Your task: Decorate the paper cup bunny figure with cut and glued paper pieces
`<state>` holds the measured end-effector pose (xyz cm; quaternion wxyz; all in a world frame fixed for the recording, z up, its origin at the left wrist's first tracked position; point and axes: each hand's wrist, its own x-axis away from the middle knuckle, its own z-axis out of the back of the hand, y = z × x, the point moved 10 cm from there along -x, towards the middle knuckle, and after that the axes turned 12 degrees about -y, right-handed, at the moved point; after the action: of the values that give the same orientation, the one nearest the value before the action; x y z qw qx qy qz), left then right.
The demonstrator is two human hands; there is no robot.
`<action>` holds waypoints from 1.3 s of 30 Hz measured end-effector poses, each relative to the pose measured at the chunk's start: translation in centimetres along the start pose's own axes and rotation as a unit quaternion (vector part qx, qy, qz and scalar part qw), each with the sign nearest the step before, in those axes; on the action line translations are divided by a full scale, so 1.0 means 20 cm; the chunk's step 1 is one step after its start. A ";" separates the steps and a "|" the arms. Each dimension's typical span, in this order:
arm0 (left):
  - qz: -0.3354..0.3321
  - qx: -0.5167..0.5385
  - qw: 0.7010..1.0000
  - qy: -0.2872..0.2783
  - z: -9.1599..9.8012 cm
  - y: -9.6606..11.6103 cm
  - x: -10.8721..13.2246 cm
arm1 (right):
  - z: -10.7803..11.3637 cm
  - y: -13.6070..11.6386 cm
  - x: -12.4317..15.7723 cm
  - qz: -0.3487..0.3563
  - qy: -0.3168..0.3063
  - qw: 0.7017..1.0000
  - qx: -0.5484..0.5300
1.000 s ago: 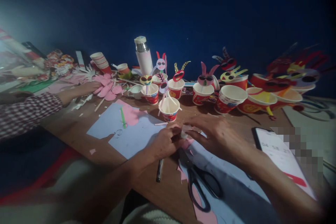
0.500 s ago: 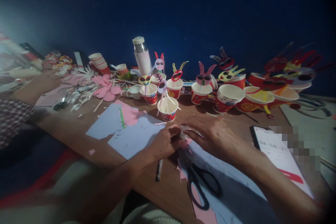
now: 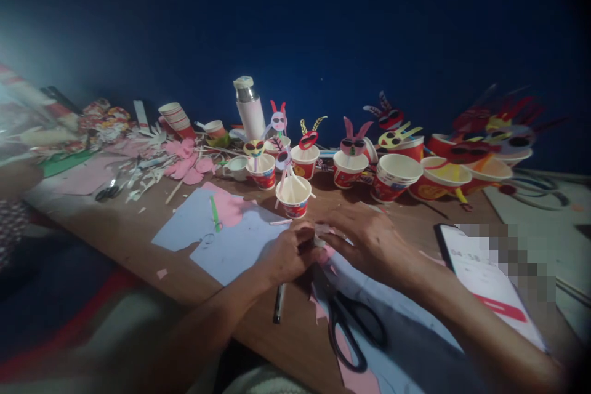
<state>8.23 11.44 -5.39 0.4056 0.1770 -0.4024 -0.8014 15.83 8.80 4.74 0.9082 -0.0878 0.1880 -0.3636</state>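
Close together at the table's middle, my left hand (image 3: 290,252) and my right hand (image 3: 369,237) pinch a small white piece (image 3: 319,236) between their fingertips. Its exact kind is partly hidden by the fingers. Below my right hand lie black-handled scissors (image 3: 362,323), their blades in shadow, on pale paper (image 3: 406,314) and pink scraps. A dark pen (image 3: 277,305) rests beneath my left hand. Just beyond my fingers stands a red-and-white paper cup (image 3: 294,204) with paper strips and a small cut-out figure. To the left lies a pale sheet (image 3: 235,246) with a green strip (image 3: 214,212).
Several decorated cups with paper faces line the back, beside a stack of cups (image 3: 397,178) and a white flask (image 3: 250,114). A phone (image 3: 489,289) lies at right. Paper scraps (image 3: 184,160) and another pair of scissors (image 3: 108,191) lie left, near another person's sleeve (image 3: 12,228).
The other person's arm at the left has drawn back, and a green sheet now shows there. My view has shifted slightly. Both my hands keep their pinch on the small white piece.
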 end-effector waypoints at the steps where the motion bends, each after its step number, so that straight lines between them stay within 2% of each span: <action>1: 0.005 0.003 1.000 -0.001 0.00 0.00 0.00 | 0.01 0.00 0.00 0.001 0.005 1.000 -0.005; 6: 0.048 0.031 0.998 -0.016 -0.01 -0.04 0.01 | 0.05 0.02 0.00 -0.001 0.025 0.999 -0.034; 12: 0.044 0.066 0.997 -0.022 -0.02 -0.06 0.01 | 0.07 0.03 0.00 -0.024 0.035 0.999 -0.023; 16: 0.053 0.094 0.994 -0.022 -0.02 -0.08 0.02 | 0.08 0.00 0.00 -0.004 0.046 0.999 -0.020; 18: 0.043 0.126 0.991 -0.016 -0.01 -0.07 0.02 | 0.10 0.03 0.01 -0.021 0.060 0.997 -0.051; 21: 0.007 0.200 0.980 -0.008 0.01 -0.03 0.02 | 0.10 0.12 0.03 -0.087 0.064 0.988 -0.111; 26: 0.000 0.315 0.949 0.019 0.05 -0.04 0.02 | 0.03 0.24 0.03 -0.163 0.032 0.973 -0.157; 31: 0.025 0.345 0.935 0.080 0.12 -0.09 0.05 | -0.09 0.35 0.02 -0.230 -0.048 0.969 -0.074; 33: 0.017 0.336 0.937 0.097 0.15 -0.08 0.06 | -0.15 0.37 0.02 -0.232 -0.072 0.969 -0.047; 39: -0.006 0.312 0.945 0.096 0.19 -0.07 0.06 | -0.25 0.37 0.02 -0.194 -0.110 0.974 0.032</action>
<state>4.56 12.86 -4.10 0.3620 0.3728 -0.5903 -0.6177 18.72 13.78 -2.14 0.8377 -0.1333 0.0547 -0.5268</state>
